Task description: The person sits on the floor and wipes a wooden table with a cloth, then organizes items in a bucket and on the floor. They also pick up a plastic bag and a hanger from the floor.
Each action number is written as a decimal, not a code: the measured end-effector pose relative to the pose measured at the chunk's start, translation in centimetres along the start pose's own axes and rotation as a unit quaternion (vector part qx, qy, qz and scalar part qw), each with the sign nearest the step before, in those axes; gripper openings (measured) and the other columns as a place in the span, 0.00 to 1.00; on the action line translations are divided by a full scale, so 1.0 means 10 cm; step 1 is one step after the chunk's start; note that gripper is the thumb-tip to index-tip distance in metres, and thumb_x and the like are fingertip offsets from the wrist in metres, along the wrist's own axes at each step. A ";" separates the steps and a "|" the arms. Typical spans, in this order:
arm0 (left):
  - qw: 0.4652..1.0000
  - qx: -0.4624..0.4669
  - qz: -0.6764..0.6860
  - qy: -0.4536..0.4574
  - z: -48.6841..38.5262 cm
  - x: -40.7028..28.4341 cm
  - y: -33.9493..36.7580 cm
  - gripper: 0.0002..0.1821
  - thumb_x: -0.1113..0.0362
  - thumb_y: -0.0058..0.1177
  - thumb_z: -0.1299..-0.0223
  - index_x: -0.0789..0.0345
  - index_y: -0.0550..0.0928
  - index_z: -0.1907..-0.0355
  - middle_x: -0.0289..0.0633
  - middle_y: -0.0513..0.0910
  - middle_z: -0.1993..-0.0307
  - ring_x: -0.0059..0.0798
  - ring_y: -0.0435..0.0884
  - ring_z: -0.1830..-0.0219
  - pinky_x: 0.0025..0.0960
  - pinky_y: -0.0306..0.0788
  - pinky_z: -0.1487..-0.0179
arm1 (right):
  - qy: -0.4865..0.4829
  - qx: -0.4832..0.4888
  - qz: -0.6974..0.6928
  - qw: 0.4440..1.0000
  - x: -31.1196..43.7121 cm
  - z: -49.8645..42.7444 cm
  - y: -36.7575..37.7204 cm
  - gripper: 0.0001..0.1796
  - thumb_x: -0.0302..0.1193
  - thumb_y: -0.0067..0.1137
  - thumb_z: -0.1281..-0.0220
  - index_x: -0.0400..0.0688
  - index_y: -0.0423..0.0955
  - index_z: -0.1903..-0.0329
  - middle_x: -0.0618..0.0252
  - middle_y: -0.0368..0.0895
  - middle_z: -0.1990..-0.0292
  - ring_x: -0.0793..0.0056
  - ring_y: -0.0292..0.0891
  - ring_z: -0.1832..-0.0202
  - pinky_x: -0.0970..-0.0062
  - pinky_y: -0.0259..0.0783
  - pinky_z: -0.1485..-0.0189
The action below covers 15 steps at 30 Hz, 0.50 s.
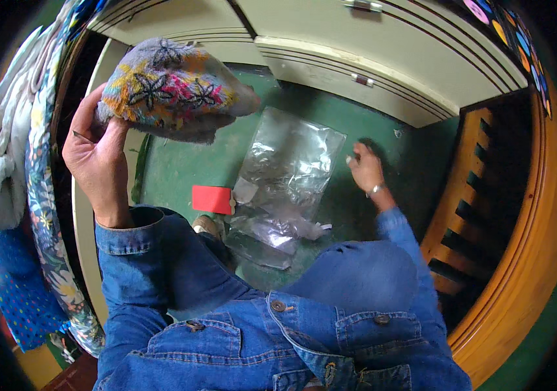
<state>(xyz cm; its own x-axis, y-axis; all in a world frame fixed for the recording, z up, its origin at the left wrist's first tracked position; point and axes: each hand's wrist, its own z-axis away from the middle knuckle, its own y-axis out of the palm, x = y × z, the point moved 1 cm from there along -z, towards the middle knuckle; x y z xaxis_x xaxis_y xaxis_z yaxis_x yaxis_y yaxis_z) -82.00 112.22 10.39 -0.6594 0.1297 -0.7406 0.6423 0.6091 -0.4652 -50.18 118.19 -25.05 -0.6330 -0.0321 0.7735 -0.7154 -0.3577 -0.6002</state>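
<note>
Raised at the upper left, my left hand (100, 156) pinches a bundled fuzzy knit cloth (176, 90) between thumb and fingers. The cloth is grey with yellow, orange and pink patches and dark flower-shaped stitching; whether it is a garment I cannot tell. My right hand (366, 166) is low over the green floor, fingers partly curled, with nothing visible in it. It is just right of a clear plastic bag (293, 151) lying flat. Crumpled clear plastic (268, 234) lies at the bag's near end. Left of it is a red card or flat packet (211, 199).
Cream drawers (357, 78) with metal handles stand ahead. A slatted wooden frame (459, 210) is to the right, beside a curved-looking wooden edge (513, 288). Folded blankets and floral fabric (46, 195) hang at left. My shoe (205, 225) is near the red piece.
</note>
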 end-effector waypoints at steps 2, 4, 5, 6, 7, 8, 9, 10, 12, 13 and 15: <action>1.000 0.003 0.004 0.005 -0.02 0.03 -0.14 0.18 0.78 0.56 0.47 0.74 0.77 0.50 0.39 0.81 0.58 0.21 0.79 0.56 0.24 0.71 0.50 | -0.056 0.028 0.087 0.994 0.15 -0.32 0.08 0.25 0.29 0.59 0.49 0.38 0.68 0.47 0.49 0.74 0.52 0.49 0.72 0.51 0.62 0.69 0.46; 1.000 -0.003 0.012 0.013 -0.05 0.08 -0.23 0.18 0.79 0.55 0.47 0.74 0.77 0.50 0.39 0.81 0.58 0.21 0.79 0.57 0.23 0.72 0.50 | -0.122 0.027 0.156 0.980 0.26 -0.53 0.24 0.27 0.31 0.59 0.49 0.39 0.66 0.44 0.51 0.71 0.47 0.52 0.66 0.44 0.61 0.64 0.41; 1.000 0.000 -0.011 0.021 -0.08 0.08 -0.31 0.18 0.79 0.55 0.47 0.74 0.77 0.50 0.39 0.81 0.58 0.21 0.79 0.57 0.23 0.72 0.51 | -0.159 0.043 0.170 0.972 0.34 -0.59 0.40 0.28 0.31 0.58 0.49 0.40 0.65 0.43 0.51 0.70 0.45 0.53 0.64 0.41 0.61 0.62 0.39; 0.999 0.002 -0.021 0.025 -0.09 0.13 -0.32 0.18 0.79 0.55 0.47 0.74 0.77 0.50 0.39 0.81 0.58 0.21 0.79 0.57 0.23 0.72 0.51 | -0.150 0.047 0.176 0.972 0.34 -0.61 0.48 0.29 0.32 0.56 0.48 0.41 0.65 0.42 0.51 0.68 0.43 0.53 0.60 0.38 0.60 0.59 0.37; 1.000 -0.003 -0.029 0.010 -0.10 0.18 -0.36 0.18 0.79 0.54 0.47 0.74 0.77 0.50 0.39 0.81 0.58 0.21 0.79 0.57 0.23 0.72 0.51 | -0.137 0.038 0.202 0.969 0.34 -0.62 0.60 0.29 0.32 0.56 0.48 0.41 0.64 0.41 0.52 0.68 0.43 0.54 0.59 0.38 0.59 0.59 0.37; 0.999 0.014 -0.029 0.021 -0.13 0.23 -0.42 0.18 0.79 0.54 0.47 0.74 0.77 0.50 0.38 0.81 0.58 0.21 0.79 0.57 0.23 0.72 0.51 | -0.129 0.036 0.217 0.967 0.33 -0.60 0.69 0.29 0.32 0.55 0.48 0.41 0.64 0.41 0.53 0.68 0.42 0.55 0.59 0.37 0.58 0.59 0.37; 0.999 0.024 -0.033 0.015 -0.15 0.30 -0.47 0.18 0.80 0.54 0.47 0.74 0.77 0.50 0.38 0.81 0.58 0.21 0.79 0.57 0.23 0.72 0.51 | -0.107 0.048 0.252 0.960 0.31 -0.57 0.76 0.30 0.32 0.55 0.48 0.41 0.64 0.41 0.54 0.68 0.42 0.56 0.59 0.37 0.57 0.59 0.37; 0.999 0.036 -0.035 0.011 -0.16 0.38 -0.51 0.18 0.80 0.54 0.47 0.74 0.77 0.50 0.38 0.81 0.58 0.21 0.79 0.57 0.23 0.72 0.51 | -0.110 0.039 0.276 0.954 0.30 -0.52 0.81 0.31 0.33 0.55 0.50 0.42 0.63 0.40 0.56 0.67 0.41 0.58 0.57 0.36 0.55 0.59 0.39; 0.996 0.076 -0.039 0.000 -0.17 0.57 -0.54 0.19 0.81 0.52 0.50 0.74 0.77 0.52 0.36 0.80 0.59 0.19 0.78 0.58 0.21 0.71 0.52 | -0.115 0.058 0.287 0.949 0.33 -0.33 0.87 0.31 0.34 0.55 0.50 0.43 0.64 0.40 0.58 0.68 0.42 0.57 0.58 0.37 0.52 0.60 0.41; 0.994 0.098 -0.040 -0.018 -0.17 0.67 -0.57 0.19 0.81 0.50 0.51 0.74 0.77 0.52 0.36 0.79 0.60 0.19 0.78 0.58 0.21 0.70 0.52 | -0.129 0.043 0.294 0.946 0.40 -0.19 0.88 0.31 0.35 0.55 0.49 0.44 0.64 0.39 0.59 0.68 0.42 0.56 0.59 0.38 0.51 0.61 0.42; 0.986 0.151 -0.066 0.000 -0.18 0.84 -0.54 0.20 0.80 0.49 0.53 0.74 0.77 0.52 0.39 0.79 0.58 0.23 0.77 0.55 0.24 0.70 0.49 | -0.097 0.099 0.284 0.949 0.58 0.15 0.97 0.26 0.33 0.55 0.53 0.44 0.70 0.46 0.55 0.74 0.53 0.55 0.67 0.48 0.51 0.65 0.50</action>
<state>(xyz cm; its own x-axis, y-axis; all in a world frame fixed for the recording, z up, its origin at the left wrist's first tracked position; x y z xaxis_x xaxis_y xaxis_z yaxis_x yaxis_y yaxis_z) -91.76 111.45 7.58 -0.7451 0.0646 -0.6638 0.6378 0.3601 -0.6808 -60.35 113.18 -26.10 -0.8193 -0.4369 0.3712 -0.1933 -0.3990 -0.8963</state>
